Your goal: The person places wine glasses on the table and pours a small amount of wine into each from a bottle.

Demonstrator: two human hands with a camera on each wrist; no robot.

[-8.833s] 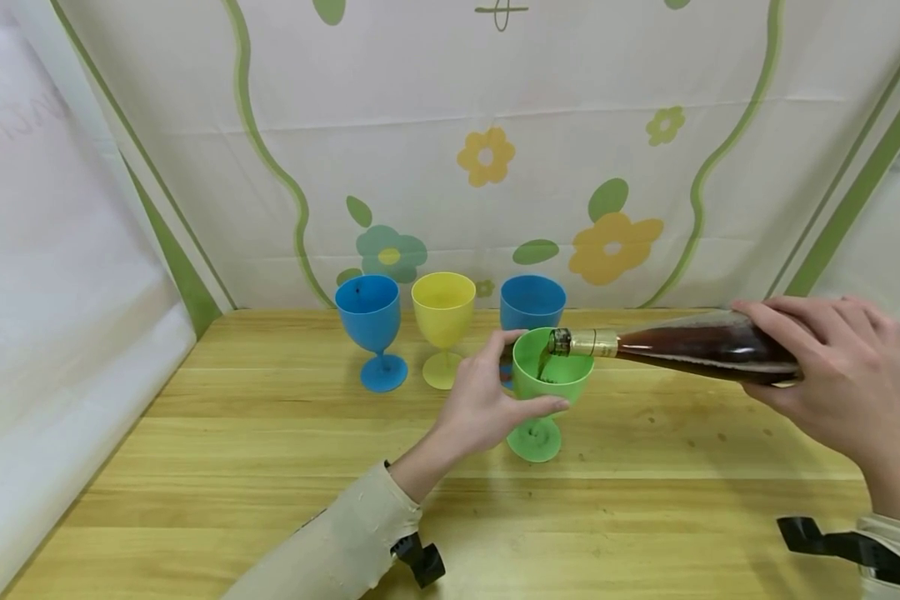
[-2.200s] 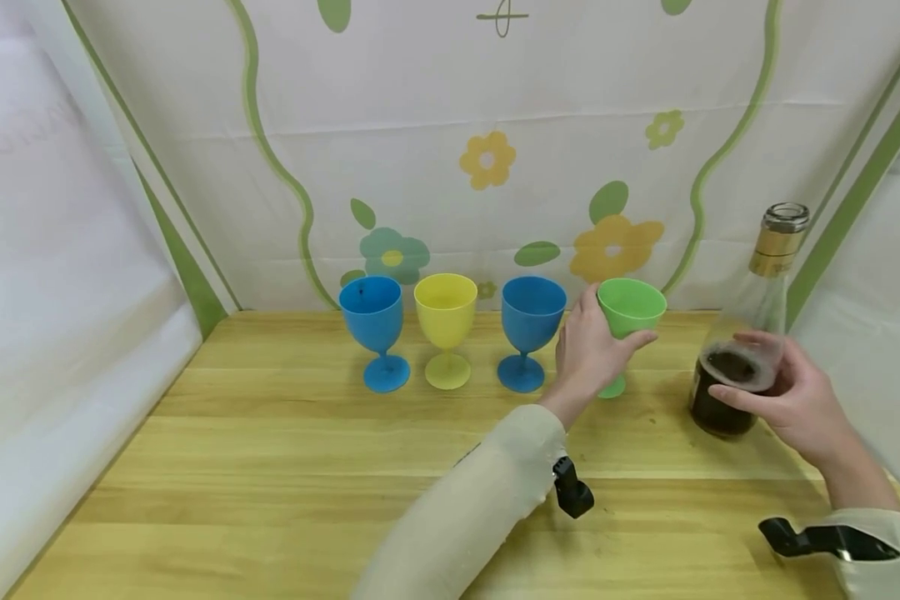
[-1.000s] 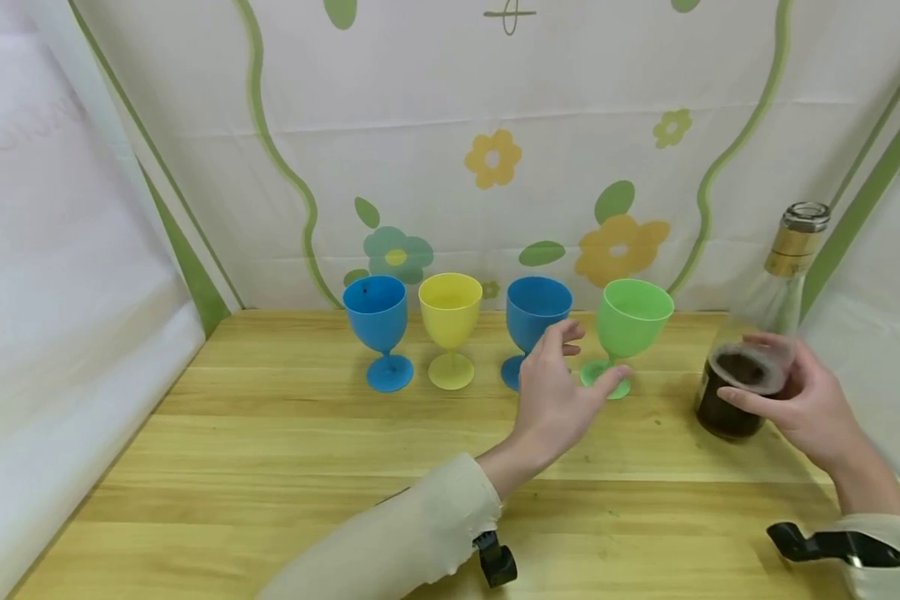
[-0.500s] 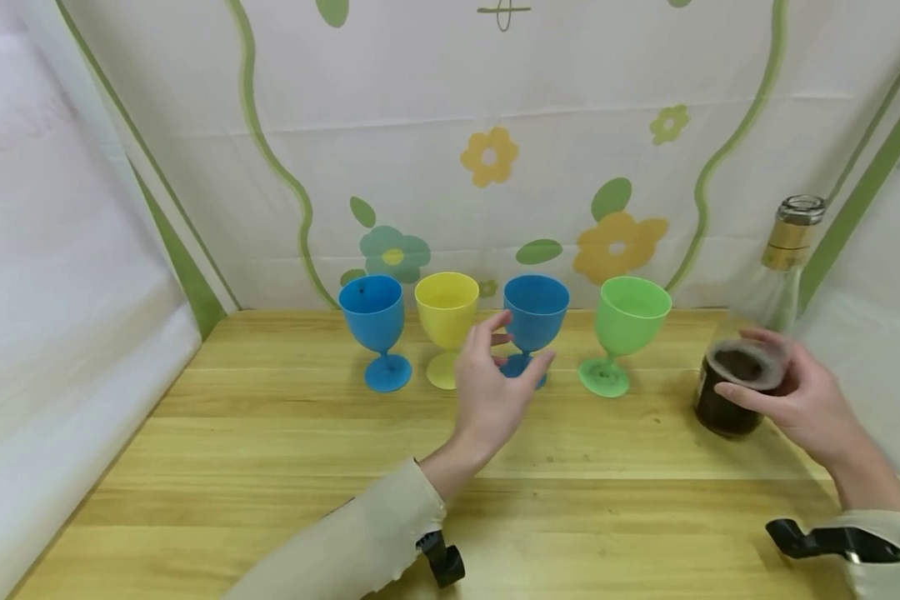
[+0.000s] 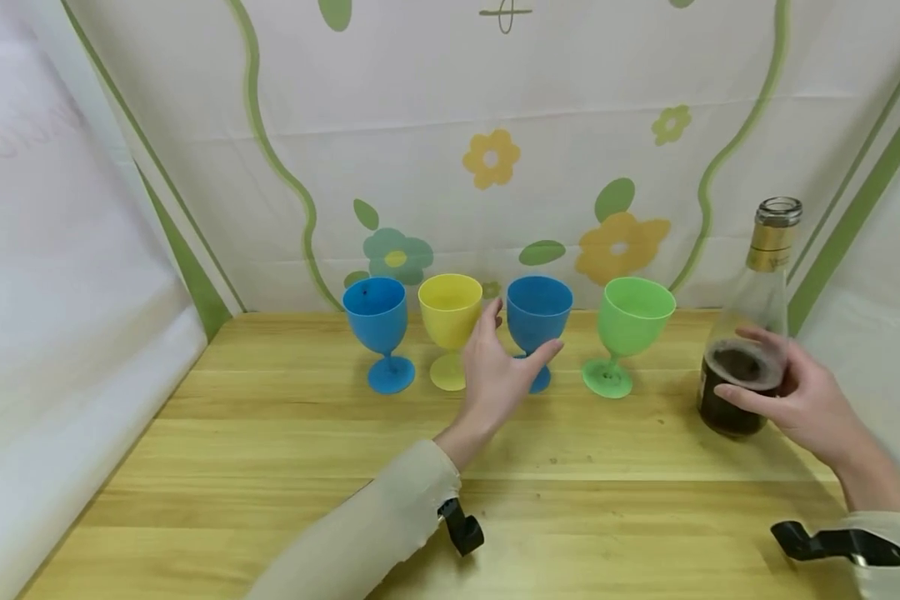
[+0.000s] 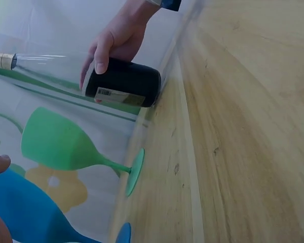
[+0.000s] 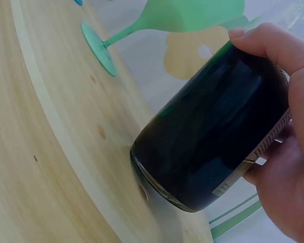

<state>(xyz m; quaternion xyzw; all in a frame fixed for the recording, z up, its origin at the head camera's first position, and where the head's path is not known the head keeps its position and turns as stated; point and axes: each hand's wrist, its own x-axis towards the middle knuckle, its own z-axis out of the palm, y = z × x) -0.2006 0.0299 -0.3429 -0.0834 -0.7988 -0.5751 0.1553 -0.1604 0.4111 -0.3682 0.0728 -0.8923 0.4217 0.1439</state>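
Four goblets, head only | left hand [image 5: 499, 375] loose at blue goblet [image 5: 537, 317] | right hand [image 5: 798, 398] grips bottle [image 5: 746, 350], label wrist-only

Goblets, row at 12 o'clock on table: blue goblet [image 5: 376, 321], yellow goblet [image 5: 449, 315], second blue goblet [image 5: 539, 310], green goblet [image 5: 633, 319].
Bottle [image 5: 747, 342], 3 o'clock: clear glass, dark brown liquid, gold neck foil; label seemingly white with black print.
Table [image 5: 270, 450]: pale yellow wood grain.
Backdrop [image 5: 450, 142]: white, green wavy stripes, yellow and teal flowers, green leaves.
Sleeve [image 5: 360, 542], 6 o'clock: beige.
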